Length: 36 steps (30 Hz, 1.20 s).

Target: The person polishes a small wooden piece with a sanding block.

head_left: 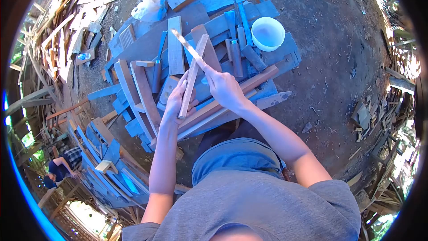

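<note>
My left hand (179, 98) is closed around the lower part of a narrow wooden bar (194, 76), which slants up and to the right. My right hand (221, 85) grips the near end of a thin, light-coloured strip (188, 47). That strip crosses over the bar near its upper end and points up and to the left. Whether the two touch is hard to tell. Below both hands lies a bench of wooden boards (133, 49), with a long reddish beam (254, 80) along its near side.
Chisels with dark handles (157, 76), a white bucket (268, 34) and a plastic bag (150, 5) are on the bench. Wood scraps (67, 31) lie piled at the left. Another person (60, 169) is bent over at the lower left, beside a second bench (107, 165).
</note>
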Each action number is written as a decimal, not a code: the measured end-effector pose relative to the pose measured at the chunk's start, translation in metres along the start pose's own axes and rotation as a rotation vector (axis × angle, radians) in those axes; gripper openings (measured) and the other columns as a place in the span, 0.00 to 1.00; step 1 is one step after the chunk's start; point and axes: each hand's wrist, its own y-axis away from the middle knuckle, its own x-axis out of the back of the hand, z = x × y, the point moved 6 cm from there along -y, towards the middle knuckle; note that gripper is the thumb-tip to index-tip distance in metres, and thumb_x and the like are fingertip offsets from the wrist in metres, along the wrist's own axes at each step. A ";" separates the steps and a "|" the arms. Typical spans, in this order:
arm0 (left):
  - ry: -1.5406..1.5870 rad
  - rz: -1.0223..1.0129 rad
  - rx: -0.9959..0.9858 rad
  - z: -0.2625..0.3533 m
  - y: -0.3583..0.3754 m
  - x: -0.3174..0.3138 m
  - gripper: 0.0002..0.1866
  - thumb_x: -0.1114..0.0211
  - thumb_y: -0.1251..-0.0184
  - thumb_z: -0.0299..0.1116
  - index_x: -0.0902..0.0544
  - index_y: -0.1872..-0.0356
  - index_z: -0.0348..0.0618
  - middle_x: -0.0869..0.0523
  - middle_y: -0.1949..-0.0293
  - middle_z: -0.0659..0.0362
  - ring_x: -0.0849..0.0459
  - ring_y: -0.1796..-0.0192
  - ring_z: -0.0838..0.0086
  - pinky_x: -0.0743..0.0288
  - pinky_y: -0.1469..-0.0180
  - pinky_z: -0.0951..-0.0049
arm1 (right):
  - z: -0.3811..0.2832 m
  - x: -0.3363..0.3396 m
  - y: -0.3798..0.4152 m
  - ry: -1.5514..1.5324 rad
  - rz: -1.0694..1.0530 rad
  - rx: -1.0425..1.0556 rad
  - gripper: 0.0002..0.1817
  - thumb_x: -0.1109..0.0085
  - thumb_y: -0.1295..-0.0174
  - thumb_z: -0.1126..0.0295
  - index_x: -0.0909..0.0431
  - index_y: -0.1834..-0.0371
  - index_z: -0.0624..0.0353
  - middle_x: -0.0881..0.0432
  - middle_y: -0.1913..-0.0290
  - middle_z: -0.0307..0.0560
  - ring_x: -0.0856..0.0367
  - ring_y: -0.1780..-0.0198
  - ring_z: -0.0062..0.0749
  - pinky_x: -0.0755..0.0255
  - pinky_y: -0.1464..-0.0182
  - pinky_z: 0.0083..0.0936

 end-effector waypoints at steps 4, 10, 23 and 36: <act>-0.034 0.049 0.001 -0.003 0.002 0.002 0.25 0.62 0.17 0.43 0.47 0.23 0.60 0.33 0.77 0.62 0.39 0.85 0.80 0.39 0.89 0.81 | 0.019 0.002 -0.036 0.020 -0.004 -0.043 0.23 0.57 0.28 0.64 0.33 0.29 0.40 0.17 0.68 0.65 0.16 0.62 0.61 0.21 0.59 0.51; -0.013 0.029 -0.001 -0.002 0.000 0.001 0.25 0.62 0.17 0.42 0.45 0.23 0.59 0.33 0.78 0.64 0.40 0.85 0.80 0.40 0.88 0.81 | 0.005 -0.002 0.003 -0.036 0.004 -0.009 0.23 0.56 0.29 0.63 0.30 0.31 0.37 0.17 0.65 0.68 0.17 0.61 0.64 0.23 0.56 0.55; -0.075 0.154 0.007 -0.004 0.005 0.003 0.25 0.60 0.18 0.41 0.44 0.23 0.61 0.32 0.77 0.65 0.37 0.83 0.81 0.36 0.85 0.81 | 0.018 -0.003 0.009 -0.100 0.008 0.024 0.24 0.57 0.28 0.64 0.32 0.30 0.36 0.15 0.65 0.63 0.16 0.61 0.62 0.22 0.55 0.53; -0.105 0.122 0.012 -0.005 0.006 0.000 0.25 0.59 0.18 0.42 0.44 0.23 0.59 0.30 0.76 0.64 0.34 0.82 0.80 0.35 0.83 0.79 | 0.026 0.011 -0.046 0.078 -0.028 -0.119 0.27 0.54 0.29 0.75 0.35 0.27 0.47 0.16 0.64 0.62 0.13 0.58 0.49 0.22 0.55 0.38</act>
